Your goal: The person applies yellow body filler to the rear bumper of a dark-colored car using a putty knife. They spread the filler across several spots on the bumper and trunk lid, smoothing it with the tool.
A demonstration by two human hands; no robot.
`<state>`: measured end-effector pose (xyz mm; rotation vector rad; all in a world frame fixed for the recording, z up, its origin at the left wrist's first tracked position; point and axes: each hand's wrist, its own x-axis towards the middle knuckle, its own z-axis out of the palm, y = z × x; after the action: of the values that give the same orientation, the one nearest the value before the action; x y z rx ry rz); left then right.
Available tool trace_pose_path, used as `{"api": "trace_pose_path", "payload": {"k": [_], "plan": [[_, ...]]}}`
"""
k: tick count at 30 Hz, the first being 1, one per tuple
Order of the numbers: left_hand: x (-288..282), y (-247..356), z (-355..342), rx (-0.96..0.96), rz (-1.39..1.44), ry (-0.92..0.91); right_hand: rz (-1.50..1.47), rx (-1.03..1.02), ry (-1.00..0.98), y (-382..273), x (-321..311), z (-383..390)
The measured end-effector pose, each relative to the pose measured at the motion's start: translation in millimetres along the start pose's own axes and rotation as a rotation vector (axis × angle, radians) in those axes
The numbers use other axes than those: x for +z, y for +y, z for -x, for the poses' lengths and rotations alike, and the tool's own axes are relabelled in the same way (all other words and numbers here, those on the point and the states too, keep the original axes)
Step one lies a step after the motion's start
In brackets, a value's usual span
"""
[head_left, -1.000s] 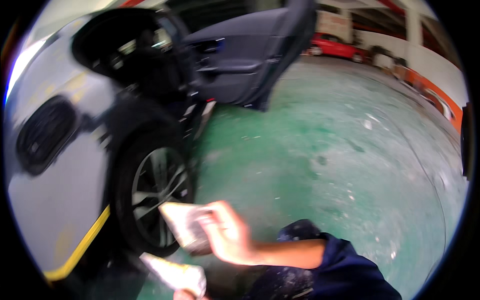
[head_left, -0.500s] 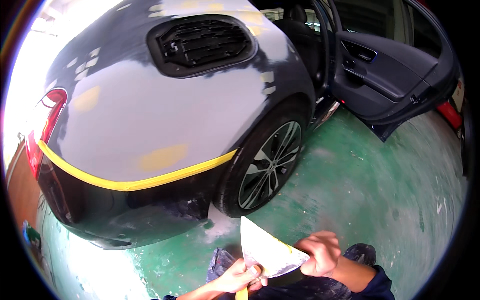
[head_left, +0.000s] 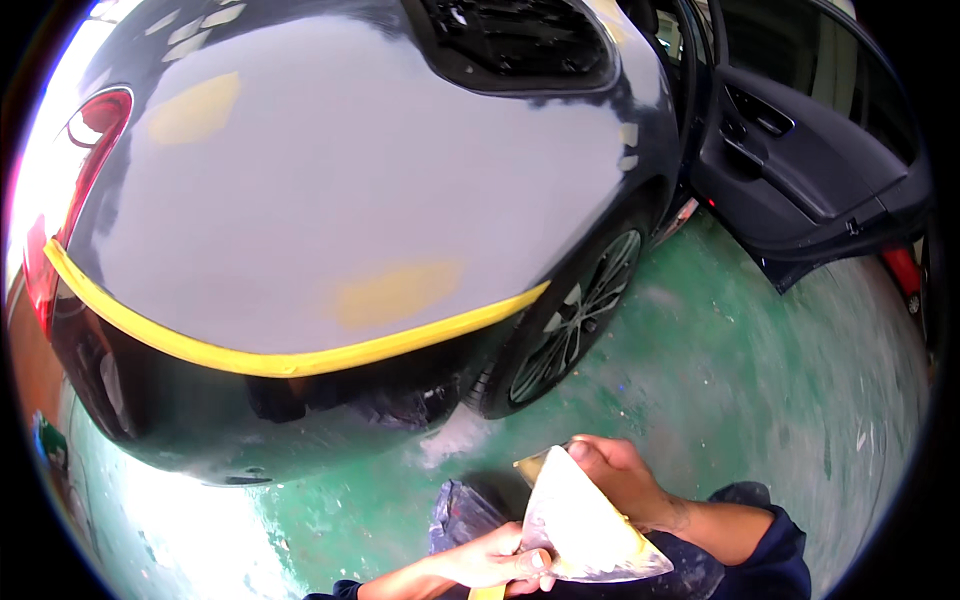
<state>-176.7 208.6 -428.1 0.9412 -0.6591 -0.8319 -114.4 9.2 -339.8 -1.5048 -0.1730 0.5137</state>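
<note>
My left hand [head_left: 500, 560] is closed around a wide putty knife [head_left: 590, 525]. Its triangular blade is coated in pale yellow and whitish putty, and a bit of yellow handle shows below the fingers. Close behind the blade's far edge, my right hand [head_left: 625, 480] grips a small flat scraper [head_left: 531, 466] with a yellowish-brown face; the fingers hide most of it. Ahead stands a car's rear quarter panel [head_left: 370, 180], sanded to matte grey, with yellow filler patches [head_left: 395, 293] on it. Yellow masking tape [head_left: 290, 362] borders its lower edge.
The rear wheel [head_left: 580, 320] is to the right of the panel, and an open car door [head_left: 800, 150] juts out beyond it. A red tail light [head_left: 95, 160] is at the left. Under everything lies a scuffed green floor [head_left: 720, 380].
My view has shifted closer to the panel. The putty knife has turned in my left hand, and my right hand has moved up behind its far edge, bringing the scraper into sight.
</note>
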Motion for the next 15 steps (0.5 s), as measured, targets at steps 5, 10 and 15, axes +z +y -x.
{"api": "trace_pose_path", "payload": {"k": [5, 10, 15], "plan": [[26.1, 63.0, 6.4, -0.019, 0.097, 0.272, -0.092, -0.01, 0.102, -28.2, -6.1, -7.7], [20.1, 59.4, 4.2, 0.096, 0.128, 0.407, 0.512, -0.199, 0.135, -22.8, -20.0, -34.7], [34.8, 78.6, -9.1, 0.215, 0.0, 0.943, 0.132, -0.584, 0.329, -29.2, -39.5, -64.1]]}}
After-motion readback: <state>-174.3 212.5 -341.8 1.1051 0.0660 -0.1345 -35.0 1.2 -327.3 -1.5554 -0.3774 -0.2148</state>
